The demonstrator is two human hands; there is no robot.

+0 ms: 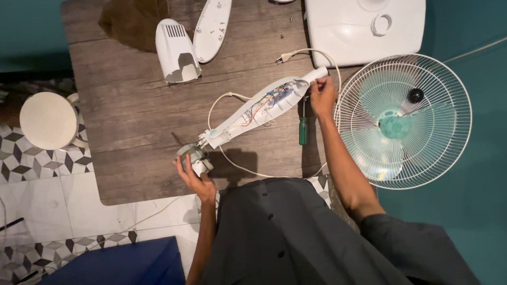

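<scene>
Both hands grip the opened fan neck: left hand closed around its motor, right hand pinching the far tube end, best held level, wires unstrained.

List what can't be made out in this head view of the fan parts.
- White fan base: cut off by the top edge.
- Grey fan motor: partly covered by the left hand.
- Coloured wiring in the open white fan neck: too small to trace.
- Green-handled screwdriver: tip hidden behind the neck and the right hand.
</scene>
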